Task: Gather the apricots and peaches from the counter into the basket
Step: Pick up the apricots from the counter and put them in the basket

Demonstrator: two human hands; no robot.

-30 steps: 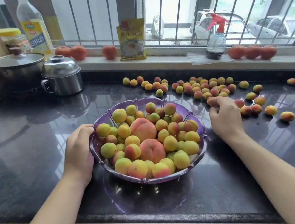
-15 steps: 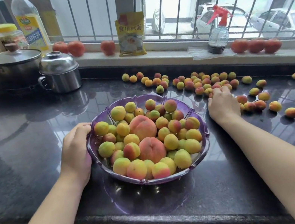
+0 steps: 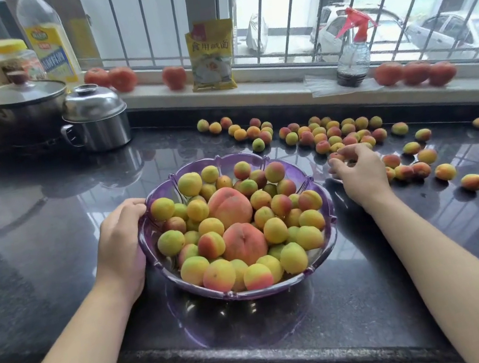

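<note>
A purple plastic basket (image 3: 322, 240) stands on the dark counter, heaped with several apricots and two bigger peaches (image 3: 231, 206). My left hand (image 3: 121, 243) grips the basket's left rim. My right hand (image 3: 358, 173) is just right of the basket, fingers curled round small apricots (image 3: 338, 157) at the near edge of a loose pile of apricots (image 3: 338, 132). More apricots (image 3: 444, 171) lie scattered to the right of that hand. How many fruits the right hand holds is hidden by its fingers.
A lidded steel pot (image 3: 95, 117) and a saucepan (image 3: 23, 104) stand at the back left. On the window sill sit tomatoes (image 3: 414, 73), a yellow packet (image 3: 211, 55), a spray bottle (image 3: 352, 56) and an oil bottle (image 3: 48, 39). The counter's front edge (image 3: 261, 347) runs below the basket.
My right hand has closed over apricots at the pile's near edge and drawn slightly toward the basket. The left hand stays on the basket rim.
</note>
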